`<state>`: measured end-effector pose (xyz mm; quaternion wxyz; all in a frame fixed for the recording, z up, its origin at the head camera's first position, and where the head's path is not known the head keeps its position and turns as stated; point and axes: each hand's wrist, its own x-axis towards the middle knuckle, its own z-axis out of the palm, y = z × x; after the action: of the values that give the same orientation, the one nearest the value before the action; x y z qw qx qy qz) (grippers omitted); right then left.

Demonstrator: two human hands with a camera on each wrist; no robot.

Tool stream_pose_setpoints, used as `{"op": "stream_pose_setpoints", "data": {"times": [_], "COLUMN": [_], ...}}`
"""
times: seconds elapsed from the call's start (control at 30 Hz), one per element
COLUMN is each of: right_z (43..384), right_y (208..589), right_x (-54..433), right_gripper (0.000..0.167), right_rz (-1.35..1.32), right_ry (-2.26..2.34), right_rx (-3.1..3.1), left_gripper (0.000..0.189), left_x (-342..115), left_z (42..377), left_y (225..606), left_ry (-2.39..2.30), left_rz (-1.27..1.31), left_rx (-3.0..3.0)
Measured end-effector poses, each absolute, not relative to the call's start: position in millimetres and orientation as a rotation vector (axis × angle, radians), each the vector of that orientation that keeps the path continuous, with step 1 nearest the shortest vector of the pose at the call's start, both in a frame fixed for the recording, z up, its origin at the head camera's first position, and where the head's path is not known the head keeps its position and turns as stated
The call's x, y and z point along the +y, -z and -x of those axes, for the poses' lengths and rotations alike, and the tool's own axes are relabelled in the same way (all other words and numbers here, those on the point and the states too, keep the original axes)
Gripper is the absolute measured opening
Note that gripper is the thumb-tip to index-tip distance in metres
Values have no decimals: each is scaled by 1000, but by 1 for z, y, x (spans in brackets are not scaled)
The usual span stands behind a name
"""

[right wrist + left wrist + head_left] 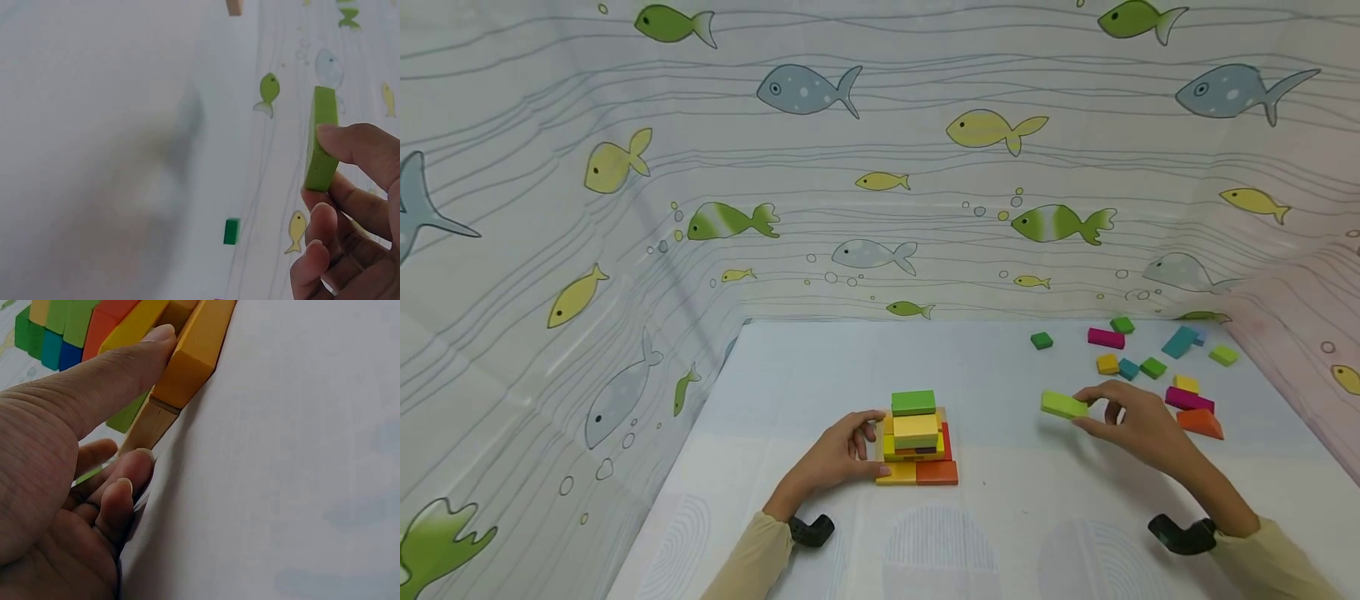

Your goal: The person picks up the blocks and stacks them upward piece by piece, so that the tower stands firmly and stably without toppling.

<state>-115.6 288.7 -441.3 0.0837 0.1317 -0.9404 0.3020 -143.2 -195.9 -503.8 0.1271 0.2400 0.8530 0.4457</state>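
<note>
The right hand (1135,421) pinches a raised lime block (1062,405) by its right end, leaving its left end free, right of the stack (915,428). The left hand (833,452), loosely spread, touches the stack's near-left corner, perhaps steadying it; how firmly is unclear.

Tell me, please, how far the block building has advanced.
Done: a stack of several layers stands, the left hand touching its side. In hand: the right hand pinches a light-green block, apart from the stack. Remaining: probably the loose blocks near the right hand, though I cannot tell whether all are needed.
</note>
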Motion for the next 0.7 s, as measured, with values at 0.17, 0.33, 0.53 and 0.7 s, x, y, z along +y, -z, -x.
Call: {"op": "stream_pose_setpoints", "data": {"times": [0.17,0.33,0.53,0.7], "right_z": [123,129,133,135], "right_y": [439,433,424,415], "right_x": [268,248,225,205], "right_gripper": [38,35,35,36], "right_rz": [-490,-572,-596,-663], "right_ry": [-905,-940,-951,-966], "right_rx": [-2748,-2713,-2732,-2733], "left_gripper": [79,78,80,82], "left_x": [-196,-196,-196,-196], "left_z": [141,140,142,143], "left_y": [502,502,502,500], "left_ry": [-1328,-1365,-1325,-1284], "left_rz": [-696,-692,-691,-704], "left_rx": [2470,2456,2470,2485]}}
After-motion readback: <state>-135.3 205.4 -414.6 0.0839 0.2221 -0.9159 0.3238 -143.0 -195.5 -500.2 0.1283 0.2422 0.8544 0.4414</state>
